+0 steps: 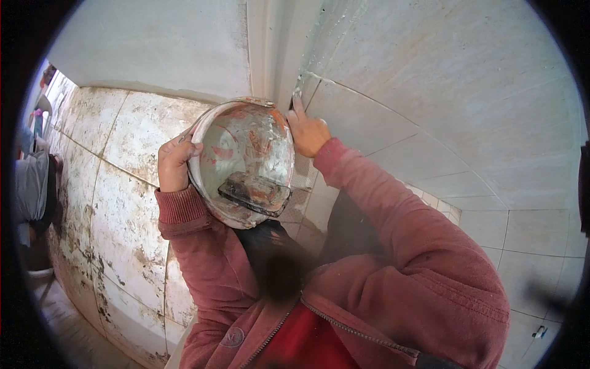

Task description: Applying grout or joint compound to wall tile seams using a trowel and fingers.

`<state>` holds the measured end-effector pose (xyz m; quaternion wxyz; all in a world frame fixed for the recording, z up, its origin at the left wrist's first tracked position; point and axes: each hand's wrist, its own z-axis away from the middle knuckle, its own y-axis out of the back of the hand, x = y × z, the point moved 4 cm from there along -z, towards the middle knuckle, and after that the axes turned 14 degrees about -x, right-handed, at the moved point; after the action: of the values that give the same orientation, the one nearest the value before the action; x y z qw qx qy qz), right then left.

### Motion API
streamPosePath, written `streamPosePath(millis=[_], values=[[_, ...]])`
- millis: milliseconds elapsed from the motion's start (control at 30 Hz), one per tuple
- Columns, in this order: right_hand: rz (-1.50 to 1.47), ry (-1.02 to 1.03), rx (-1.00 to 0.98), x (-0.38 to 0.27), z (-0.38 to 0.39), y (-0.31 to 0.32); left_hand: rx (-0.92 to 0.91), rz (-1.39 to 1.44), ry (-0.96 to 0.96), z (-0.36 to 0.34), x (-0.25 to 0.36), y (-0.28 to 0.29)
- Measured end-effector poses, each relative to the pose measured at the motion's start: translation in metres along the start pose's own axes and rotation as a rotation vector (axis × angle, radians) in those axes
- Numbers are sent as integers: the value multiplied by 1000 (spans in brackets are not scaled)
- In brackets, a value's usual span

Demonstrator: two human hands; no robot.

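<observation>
A round bucket [212, 138], smeared inside with white and orange-brown residue, is tilted so that its mouth faces me. My left hand [177, 161] is closed on its left rim, thumb over the edge. Across the lower part of the bucket's mouth lies a dark, roughly rectangular block [255, 194] caked with residue. My right hand [309, 132] is just beyond the bucket's right rim, at the joint between the tiled wall [381, 117] and a pale upright frame [276, 55]. Its index finger points up along the joint while the other fingers curl; whatever they hold is hidden.
Large, stained floor tiles [132, 147] spread out at the left below a plain pale wall [160, 43]. At the far left edge is a person in grey clothing [34, 187]. Wall tiles [534, 237] continue down the right side. My knees are under the bucket.
</observation>
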<state>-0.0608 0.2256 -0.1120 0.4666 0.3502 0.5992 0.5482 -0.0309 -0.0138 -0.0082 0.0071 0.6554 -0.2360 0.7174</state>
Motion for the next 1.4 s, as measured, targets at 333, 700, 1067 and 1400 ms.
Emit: streamPosePath(millis=[333, 700, 1067, 1400], values=[[21, 91, 249, -2, 10, 51, 10, -33, -4, 3, 8, -9], [202, -60, 158, 0, -3, 39, -13, -34, 22, 4, 7, -7], [132, -13, 76, -17, 30, 75, 9, -80, -2, 7, 4, 4], [91, 37, -5, -1, 10, 22, -11, -51, 15, 5, 6, -8]])
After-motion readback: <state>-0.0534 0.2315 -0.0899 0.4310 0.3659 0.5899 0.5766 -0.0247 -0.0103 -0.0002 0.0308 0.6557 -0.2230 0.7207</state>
